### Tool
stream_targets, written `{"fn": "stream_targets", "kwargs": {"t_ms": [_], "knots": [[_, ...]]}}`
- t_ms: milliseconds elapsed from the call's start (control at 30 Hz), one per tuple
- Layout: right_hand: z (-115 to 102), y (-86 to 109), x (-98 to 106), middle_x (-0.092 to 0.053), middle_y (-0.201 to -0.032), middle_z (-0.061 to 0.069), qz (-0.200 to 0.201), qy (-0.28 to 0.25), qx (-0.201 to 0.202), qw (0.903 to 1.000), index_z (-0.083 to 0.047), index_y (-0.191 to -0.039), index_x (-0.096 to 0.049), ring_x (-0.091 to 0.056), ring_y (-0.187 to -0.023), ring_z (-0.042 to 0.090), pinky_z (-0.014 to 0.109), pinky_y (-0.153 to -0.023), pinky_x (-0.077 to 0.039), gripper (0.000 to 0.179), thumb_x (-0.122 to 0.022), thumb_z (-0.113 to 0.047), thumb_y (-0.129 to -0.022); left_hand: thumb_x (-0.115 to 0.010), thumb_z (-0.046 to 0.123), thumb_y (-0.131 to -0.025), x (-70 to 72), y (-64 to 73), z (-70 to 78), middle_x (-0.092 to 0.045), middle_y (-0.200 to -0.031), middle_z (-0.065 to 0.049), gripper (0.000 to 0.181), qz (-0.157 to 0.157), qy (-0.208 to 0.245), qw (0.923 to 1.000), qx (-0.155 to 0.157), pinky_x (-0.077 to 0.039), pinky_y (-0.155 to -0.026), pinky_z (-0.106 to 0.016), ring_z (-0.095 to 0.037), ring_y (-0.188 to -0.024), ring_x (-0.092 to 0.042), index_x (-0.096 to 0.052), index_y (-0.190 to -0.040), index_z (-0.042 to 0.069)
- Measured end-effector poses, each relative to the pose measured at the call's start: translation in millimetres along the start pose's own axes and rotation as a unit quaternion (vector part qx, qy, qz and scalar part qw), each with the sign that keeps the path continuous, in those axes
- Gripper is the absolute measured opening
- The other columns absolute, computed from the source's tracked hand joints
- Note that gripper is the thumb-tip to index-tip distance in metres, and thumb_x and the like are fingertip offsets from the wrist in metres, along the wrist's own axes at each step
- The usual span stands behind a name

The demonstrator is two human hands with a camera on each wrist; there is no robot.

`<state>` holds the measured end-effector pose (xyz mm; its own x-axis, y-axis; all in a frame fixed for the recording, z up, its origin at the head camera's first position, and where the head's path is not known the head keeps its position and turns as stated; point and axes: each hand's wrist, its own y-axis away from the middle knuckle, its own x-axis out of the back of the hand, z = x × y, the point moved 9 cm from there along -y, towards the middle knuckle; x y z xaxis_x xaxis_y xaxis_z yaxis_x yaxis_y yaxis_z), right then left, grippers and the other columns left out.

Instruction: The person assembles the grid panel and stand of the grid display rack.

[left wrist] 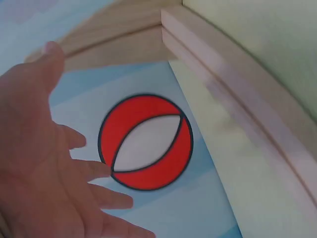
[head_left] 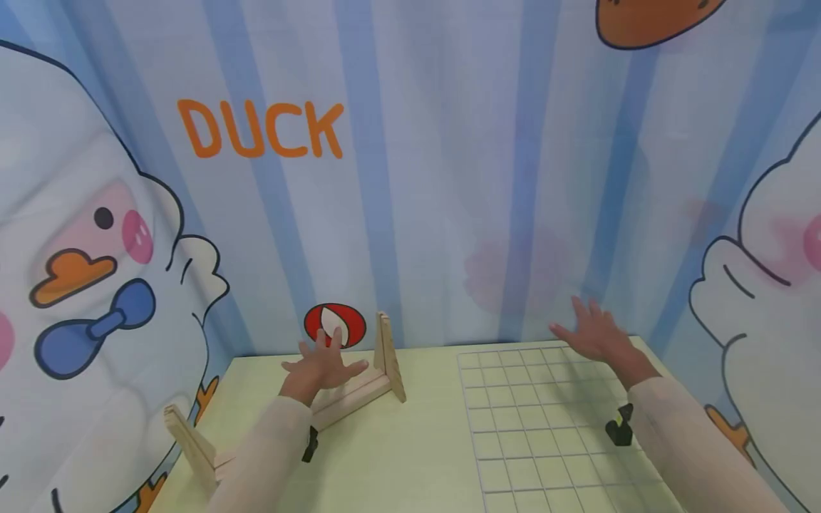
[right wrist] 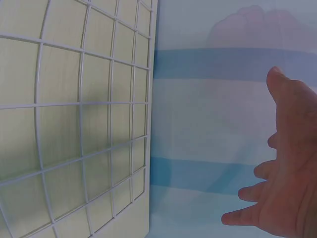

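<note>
My left hand (head_left: 322, 370) is held out above a wooden rack (head_left: 349, 405), fingers spread and nothing in them. The rack has triangular end pieces joined by long slats, and my left forearm covers part of it. In the left wrist view the slats (left wrist: 237, 99) run away from an end piece beside the hand. My right hand (head_left: 595, 335) hovers over the far right part of a white wire grid (head_left: 522, 406), its fingers spread and holding nothing. The grid lies flat on the pale table, and the right wrist view shows its bars (right wrist: 81, 104) to the left of the hand.
The pale yellow table (head_left: 410, 456) ends at a blue striped curtain (head_left: 442, 178) with printed ducks and a red and white ball (head_left: 353, 324). The curtain wraps round the left and right sides. Black straps or mounts (head_left: 619, 426) sit at both wrists.
</note>
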<state>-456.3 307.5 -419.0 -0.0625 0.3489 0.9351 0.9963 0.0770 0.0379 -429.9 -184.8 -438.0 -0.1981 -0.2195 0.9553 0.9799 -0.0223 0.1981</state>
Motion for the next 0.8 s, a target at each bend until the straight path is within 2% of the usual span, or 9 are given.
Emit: {"fn": "stream_targets", "kwargs": {"t_ms": [133,200,267,367,500,567,633,733,800], "knots": [[11,-0.3,-6,-0.002,-0.160,0.044,-0.001,-0.011,0.002,0.9999,0.007,-0.160,-0.002,-0.008,-0.142,0.068,0.082,-0.108,-0.018,0.103,-0.039,-0.068,-0.100,-0.058,0.062,-0.093,-16.1,9.2,16.9,-0.016,-0.167,-0.027,0.097,-0.020,0.018,0.9996,0.005,-0.023,-0.102,-0.087,-0.063,-0.147,-0.017,-0.016,-0.164,0.010],[18,-0.3,-9,-0.008,-0.159,0.044,0.001,-0.011,0.000,0.9999,0.009,-0.159,-0.004,-0.013,-0.143,0.066,0.080,-0.109,-0.021,0.103,-0.040,-0.067,-0.100,-0.060,0.060,-0.093,-24.7,13.5,29.3,-0.026,-0.164,-0.025,0.093,-0.025,0.021,0.9995,-0.002,-0.032,-0.102,-0.082,-0.058,-0.144,-0.029,-0.023,-0.162,0.008],[27,-0.6,-14,-0.013,-0.157,0.045,-0.002,-0.011,-0.013,0.9999,0.012,-0.158,-0.007,-0.016,-0.143,0.064,0.077,-0.110,-0.023,0.102,-0.042,-0.065,-0.100,-0.063,0.055,-0.092,-34.4,17.1,43.4,-0.040,-0.153,-0.023,0.087,-0.027,0.026,0.9992,-0.010,-0.042,-0.100,-0.073,-0.050,-0.135,-0.042,-0.033,-0.157,0.006],[43,-0.5,-22,-0.017,-0.154,0.047,-0.016,-0.005,-0.043,0.9989,0.016,-0.155,-0.010,-0.019,-0.141,0.066,0.076,-0.109,-0.028,0.103,-0.041,-0.065,-0.100,-0.068,0.051,-0.090,-48.9,21.0,65.4,-0.050,-0.136,-0.021,0.078,-0.027,0.034,0.9989,-0.018,-0.050,-0.093,-0.062,-0.040,-0.119,-0.050,-0.044,-0.145,0.001],[65,1.0,-37,-0.015,-0.152,0.050,-0.045,-0.007,-0.079,0.9958,0.019,-0.153,-0.012,-0.017,-0.138,0.070,0.077,-0.109,-0.027,0.106,-0.038,-0.068,-0.099,-0.070,0.048,-0.089,-69.6,26.1,97.4,-0.055,-0.133,-0.023,0.079,-0.038,0.038,0.9981,-0.032,-0.051,-0.096,-0.056,-0.038,-0.116,-0.057,-0.048,-0.140,-0.008],[75,2.2,-46,-0.016,-0.150,0.051,-0.056,-0.008,-0.092,0.9942,0.021,-0.151,-0.013,-0.018,-0.137,0.071,0.077,-0.109,-0.027,0.107,-0.039,-0.068,-0.099,-0.068,0.048,-0.091,-81.1,27.8,115.0,-0.055,-0.136,-0.026,0.081,-0.042,0.032,0.9974,-0.049,-0.050,-0.101,-0.053,-0.039,-0.122,-0.057,-0.046,-0.141,-0.011],[84,3.5,-55,-0.015,-0.147,0.054,-0.061,-0.013,-0.104,0.9926,0.022,-0.150,-0.014,-0.018,-0.136,0.072,0.077,-0.109,-0.026,0.107,-0.042,-0.067,-0.098,-0.067,0.047,-0.092,-93.9,29.1,131.4,-0.053,-0.136,-0.029,0.081,-0.046,0.043,0.9960,-0.064,-0.049,-0.104,-0.052,-0.042,-0.123,-0.056,-0.044,-0.141,-0.013],[93,6.9,-67,-0.018,-0.144,0.055,-0.062,-0.023,-0.122,0.9903,0.023,-0.148,-0.018,-0.020,-0.132,0.074,0.079,-0.105,-0.030,0.108,-0.049,-0.066,-0.095,-0.067,0.047,-0.091,-113.4,30.1,148.7,-0.046,-0.138,-0.033,0.082,-0.051,0.073,0.9940,-0.064,-0.047,-0.104,-0.056,-0.048,-0.124,-0.053,-0.042,-0.140,-0.014],[96,9.1,-72,-0.018,-0.142,0.056,-0.063,-0.029,-0.127,0.9895,0.023,-0.146,-0.020,-0.020,-0.130,0.076,0.080,-0.102,-0.031,0.108,-0.051,-0.066,-0.094,-0.069,0.047,-0.089,-125.1,31.0,156.8,-0.045,-0.134,-0.033,0.082,-0.056,0.097,0.9919,-0.059,-0.047,-0.101,-0.058,-0.050,-0.119,-0.053,-0.043,-0.137,-0.014]]}}
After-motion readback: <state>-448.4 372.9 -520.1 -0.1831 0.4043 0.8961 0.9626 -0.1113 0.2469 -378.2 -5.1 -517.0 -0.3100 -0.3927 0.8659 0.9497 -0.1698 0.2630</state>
